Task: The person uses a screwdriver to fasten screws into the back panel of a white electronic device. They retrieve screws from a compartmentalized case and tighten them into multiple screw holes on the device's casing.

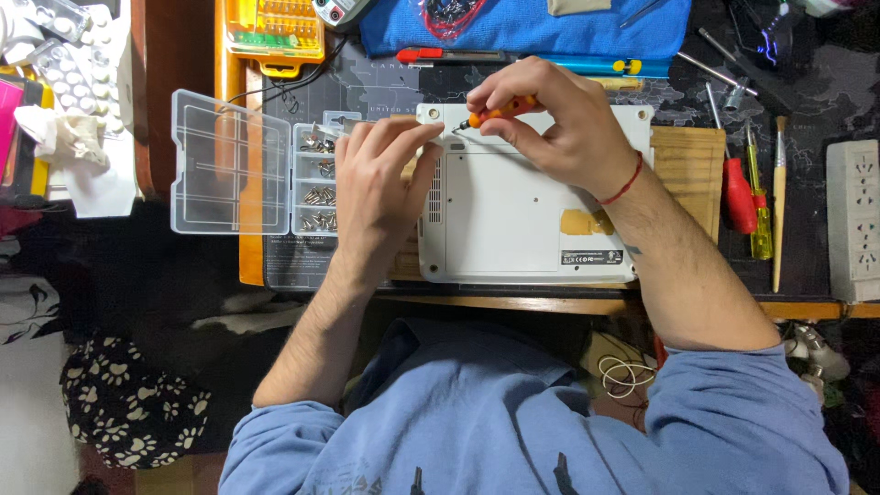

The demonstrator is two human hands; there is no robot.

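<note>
A white laptop (513, 220) lies upside down on a wooden board (689, 165) on the desk. My right hand (559, 124) grips a small orange-handled screwdriver (495, 113), its tip down at the laptop's far left corner. My left hand (380, 183) rests flat on the laptop's left edge, fingertips close to the screwdriver tip. A red cord circles my right wrist.
An open clear plastic compartment box (234, 165) with several small screws sits left of the laptop. A red screwdriver (738, 188), a yellow one and a brush lie at the right, next to a white power strip (852, 220). A blue cloth (522, 27) and yellow bit case (275, 27) lie behind.
</note>
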